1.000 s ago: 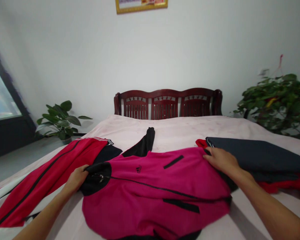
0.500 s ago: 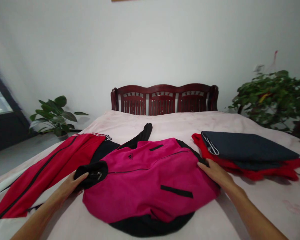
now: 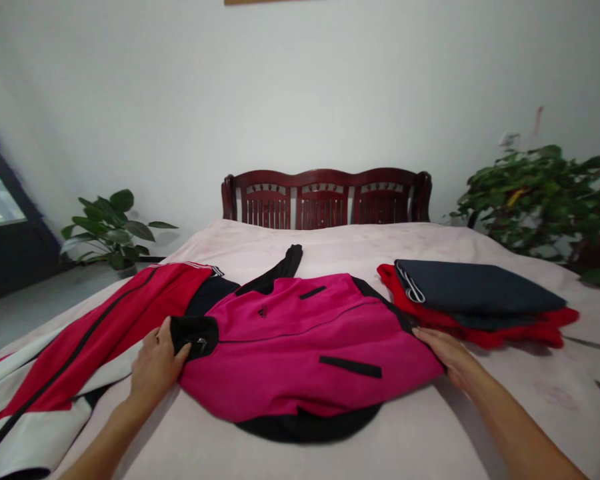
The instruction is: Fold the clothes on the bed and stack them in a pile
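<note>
A magenta zip-up jacket [image 3: 280,340] with black collar, sleeves and hem lies front up across the bed, its collar toward the left. My left hand [image 3: 157,367] grips the black collar, thumb on top near the zip pull. At the other end, my right hand [image 3: 443,353] pinches the jacket's black hem, its fingers partly hidden under the fabric. One black sleeve [image 3: 280,267] stretches toward the headboard; the other curves along the near side, partly beneath the body.
Left of the jacket lies a red and white track jacket [image 3: 95,327]. To the right rests a stack of folded clothes, dark navy [image 3: 480,287] over red [image 3: 500,333]. A wooden headboard [image 3: 325,197] stands behind the pink bedsheet [image 3: 380,250]; potted plants [image 3: 113,230] flank the bed.
The collar end has shifted slightly right and up in view with my left hand. The near edge of the jacket has drawn away from me. Both hands keep their hold.
</note>
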Demonstrator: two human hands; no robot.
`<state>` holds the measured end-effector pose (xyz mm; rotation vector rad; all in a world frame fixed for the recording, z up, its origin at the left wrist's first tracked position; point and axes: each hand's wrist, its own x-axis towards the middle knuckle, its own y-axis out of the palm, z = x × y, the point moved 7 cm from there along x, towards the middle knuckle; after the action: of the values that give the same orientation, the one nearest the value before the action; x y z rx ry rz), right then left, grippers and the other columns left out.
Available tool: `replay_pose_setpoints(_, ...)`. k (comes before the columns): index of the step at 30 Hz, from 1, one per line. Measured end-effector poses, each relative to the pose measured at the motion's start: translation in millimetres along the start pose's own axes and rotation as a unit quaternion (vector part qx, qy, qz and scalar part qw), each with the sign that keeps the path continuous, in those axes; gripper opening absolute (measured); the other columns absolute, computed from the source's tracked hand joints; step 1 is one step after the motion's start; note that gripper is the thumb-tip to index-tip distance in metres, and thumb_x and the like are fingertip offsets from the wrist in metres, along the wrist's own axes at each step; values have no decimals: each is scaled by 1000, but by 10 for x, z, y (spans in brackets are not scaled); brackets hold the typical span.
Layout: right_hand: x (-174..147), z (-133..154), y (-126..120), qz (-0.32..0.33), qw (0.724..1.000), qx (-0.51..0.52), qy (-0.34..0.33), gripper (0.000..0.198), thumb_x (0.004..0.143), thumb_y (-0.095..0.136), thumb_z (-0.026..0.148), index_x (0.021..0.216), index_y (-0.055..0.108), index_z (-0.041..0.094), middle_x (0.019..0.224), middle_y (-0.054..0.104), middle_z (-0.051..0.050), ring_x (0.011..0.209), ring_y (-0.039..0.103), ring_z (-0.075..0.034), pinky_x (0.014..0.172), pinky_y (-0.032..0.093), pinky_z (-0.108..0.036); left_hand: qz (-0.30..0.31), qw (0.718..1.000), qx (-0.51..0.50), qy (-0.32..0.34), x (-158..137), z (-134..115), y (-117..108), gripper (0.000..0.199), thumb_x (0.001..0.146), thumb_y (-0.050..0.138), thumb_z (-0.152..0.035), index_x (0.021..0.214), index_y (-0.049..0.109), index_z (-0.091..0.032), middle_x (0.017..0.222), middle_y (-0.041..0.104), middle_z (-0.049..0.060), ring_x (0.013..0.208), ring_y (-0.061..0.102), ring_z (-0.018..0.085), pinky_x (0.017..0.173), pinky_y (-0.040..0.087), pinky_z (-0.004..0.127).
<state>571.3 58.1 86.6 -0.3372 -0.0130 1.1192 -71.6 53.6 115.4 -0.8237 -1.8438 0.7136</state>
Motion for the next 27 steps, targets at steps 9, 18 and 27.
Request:
replay_pose_setpoints(9, -221, 350, 169, 37, 991, 124, -20, 58, 75, 69, 38, 130, 54, 24, 98, 74, -8, 74, 70, -21, 58, 58, -33, 312, 779, -127, 529, -1976, -2104, 203, 41, 92, 57, -34, 133, 57, -28, 111, 71, 10, 102, 63, 28, 90, 48, 39)
replay_pose_setpoints(18, -170, 432, 420, 130, 964, -107, -206, 75, 54, 48, 15, 128, 56, 22, 129, 66, -13, 112, 65, -27, 92, 52, -41, 350, 837, -126, 401, -1698, -2396, 371, 14, 82, 57, -15, 92, 64, -21, 90, 67, 7, 87, 59, 23, 84, 43, 38)
replay_pose_setpoints(27, -655, 229, 256, 162, 901, -324, -238, 20, 66, 52, 22, 79, 68, 24, 84, 71, -4, 88, 64, -24, 80, 50, -34, 473, 709, -484, 198, -1073, -2212, -167, 22, 86, 56, -37, 92, 65, -18, 97, 66, 5, 88, 61, 20, 78, 47, 29)
